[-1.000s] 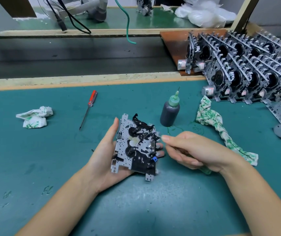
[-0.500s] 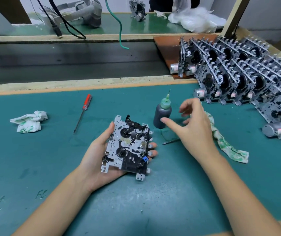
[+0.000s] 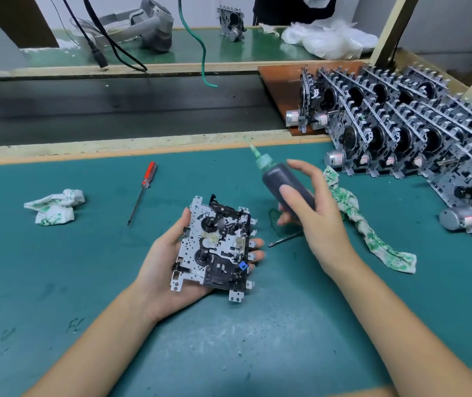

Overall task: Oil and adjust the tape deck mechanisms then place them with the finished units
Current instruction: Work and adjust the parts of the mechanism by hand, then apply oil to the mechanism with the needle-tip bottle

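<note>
My left hand (image 3: 166,262) holds a tape deck mechanism (image 3: 214,247) from below, face up, fingertips curled over its right edge. It is a silver plate with black gears and a small blue part. My right hand (image 3: 312,213) grips a dark oil bottle (image 3: 283,181) with a green needle cap, lifted off the mat and tilted up and to the left, just right of the mechanism. Rows of finished units (image 3: 418,133) stand on edge at the right.
A red-handled screwdriver (image 3: 143,190) and a crumpled stained cloth (image 3: 55,206) lie on the green mat at the left. A long stained rag (image 3: 366,224) lies right of my hand. A thin metal tool (image 3: 285,239) rests under my right hand. A conveyor (image 3: 114,110) runs behind.
My right hand put down the thin tool, reached to the oil bottle, gripped it and lifted it off the mat. The left hand kept holding the mechanism.
</note>
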A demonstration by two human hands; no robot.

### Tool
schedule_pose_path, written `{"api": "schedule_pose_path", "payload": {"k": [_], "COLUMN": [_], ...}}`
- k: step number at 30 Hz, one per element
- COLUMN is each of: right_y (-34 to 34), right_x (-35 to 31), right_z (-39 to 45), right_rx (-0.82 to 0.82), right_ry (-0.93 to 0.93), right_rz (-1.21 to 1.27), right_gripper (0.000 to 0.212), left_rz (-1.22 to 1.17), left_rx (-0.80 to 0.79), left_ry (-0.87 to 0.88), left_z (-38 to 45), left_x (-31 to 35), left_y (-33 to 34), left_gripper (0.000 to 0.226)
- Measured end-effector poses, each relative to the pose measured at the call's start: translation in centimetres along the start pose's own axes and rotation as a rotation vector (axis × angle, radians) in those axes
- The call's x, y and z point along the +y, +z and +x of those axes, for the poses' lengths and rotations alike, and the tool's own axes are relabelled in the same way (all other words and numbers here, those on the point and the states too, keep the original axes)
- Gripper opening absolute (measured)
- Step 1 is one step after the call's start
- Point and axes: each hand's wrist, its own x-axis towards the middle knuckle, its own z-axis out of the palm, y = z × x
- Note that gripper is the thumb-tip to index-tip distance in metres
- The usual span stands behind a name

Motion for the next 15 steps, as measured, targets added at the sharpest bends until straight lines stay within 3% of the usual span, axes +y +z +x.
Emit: {"api": "schedule_pose_path", "payload": {"k": [5,7,10,15], "right_y": [0.6,0.7,0.9,1.1], "right_x": [-0.9,-1.0,-0.8,-0.8], "right_z": [-0.1,-0.2,-0.1,-0.3], "right_rx": [0.032,0.109,0.187,0.270], "right_ry": [0.316,0.377,0.439,0.394], "right_rz": [0.952,1.117,1.088,0.786], "right_gripper": [0.017,0.009,0.019,0.033], "left_rz": [0.000,-0.003,0.007,0.004], "left_rx": [-0.047,-0.058,-0.082,-0.105], "left_ry": [-0.016,-0.020,-0.017,-0.025], "left_z": [0.1,0.1,0.3,0.5], "left_x": [0.1,0.0,-0.1,-0.1], "left_y": [-0.3,-0.3,-0.7,-0.8], "left_gripper": [0.069,0.069,0.077,0.084]}}
